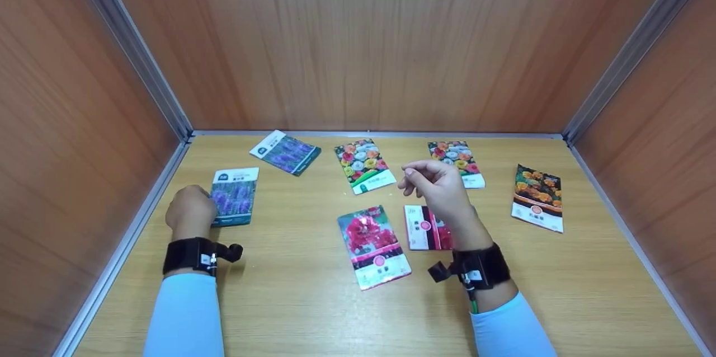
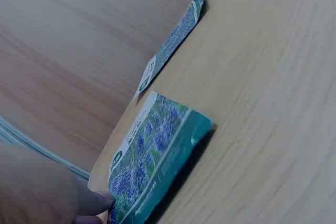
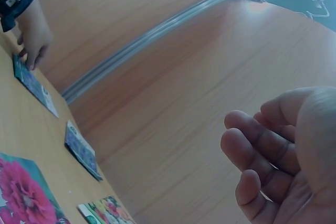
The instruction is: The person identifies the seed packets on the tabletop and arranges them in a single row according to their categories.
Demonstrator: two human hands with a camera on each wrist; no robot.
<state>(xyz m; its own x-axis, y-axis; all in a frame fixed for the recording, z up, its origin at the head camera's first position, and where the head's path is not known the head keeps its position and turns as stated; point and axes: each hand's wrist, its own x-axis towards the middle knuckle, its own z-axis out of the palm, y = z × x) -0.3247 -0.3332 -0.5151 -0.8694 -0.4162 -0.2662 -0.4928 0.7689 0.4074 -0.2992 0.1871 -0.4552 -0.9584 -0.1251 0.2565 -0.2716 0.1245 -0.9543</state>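
Observation:
A seed packet with purple flowers (image 1: 234,197) lies near the left wall. My left hand (image 1: 191,210) pinches its left edge; in the left wrist view the thumb and a finger (image 2: 97,203) meet at that edge, and a dark shadow runs under the packet's teal end. My right hand (image 1: 439,186) hovers over the table with loosely curled fingers and nothing in them. It partly covers a pink-flower packet (image 1: 420,228) and a mixed-flower packet (image 1: 456,158). Another pink-flower packet (image 1: 375,248) lies left of the right wrist.
A second purple-flower packet (image 1: 285,153) lies near the back wall. Right of it is another mixed-flower packet (image 1: 364,167). An orange-flower packet (image 1: 537,197) sits toward the right wall. Wooden panels (image 1: 369,43) with metal edges enclose the table on three sides.

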